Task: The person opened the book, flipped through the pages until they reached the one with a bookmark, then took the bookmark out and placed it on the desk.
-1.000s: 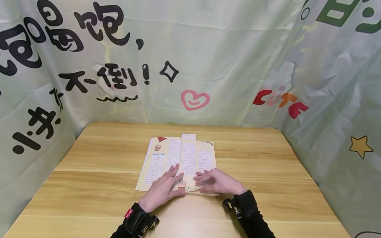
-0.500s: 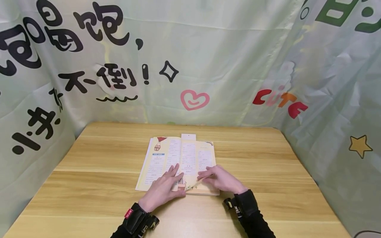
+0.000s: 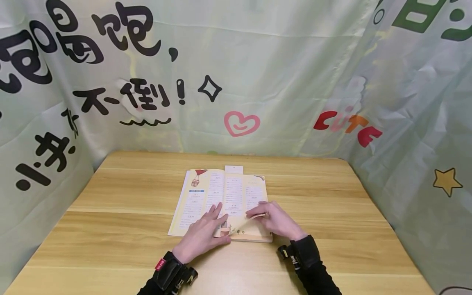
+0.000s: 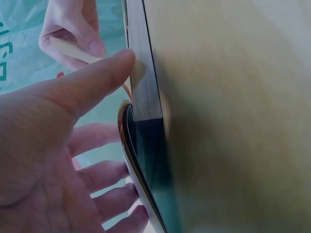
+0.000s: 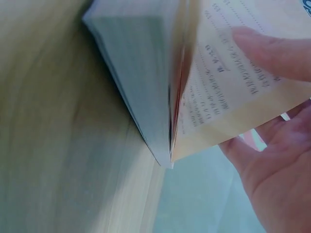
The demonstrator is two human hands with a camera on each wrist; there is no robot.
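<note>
An open book (image 3: 199, 200) with printed columns lies on the wooden table. My left hand (image 3: 200, 237) rests spread over the lower part of its left page, thumb near the bottom edge by the spine. My right hand (image 3: 278, 221) pinches the lower right corner of a book page (image 3: 241, 225) and holds it lifted off the pages beneath. In the right wrist view, the thumb lies on the printed face of the raised page (image 5: 218, 92), with the other fingers behind it. The left wrist view shows the thick page block (image 4: 146, 73) on the table side of the left thumb.
A white card-like tab (image 3: 234, 169) sticks out past the book's top edge. Bare wooden table (image 3: 332, 213) surrounds the book. A printed cloth backdrop (image 3: 280, 82) hangs behind and along both sides. A dark cable (image 3: 455, 288) shows at the lower right corner.
My right hand has gripped the right page's lower corner and raised it, curling it up and exposing the page underneath. The left hand has stayed in place.
</note>
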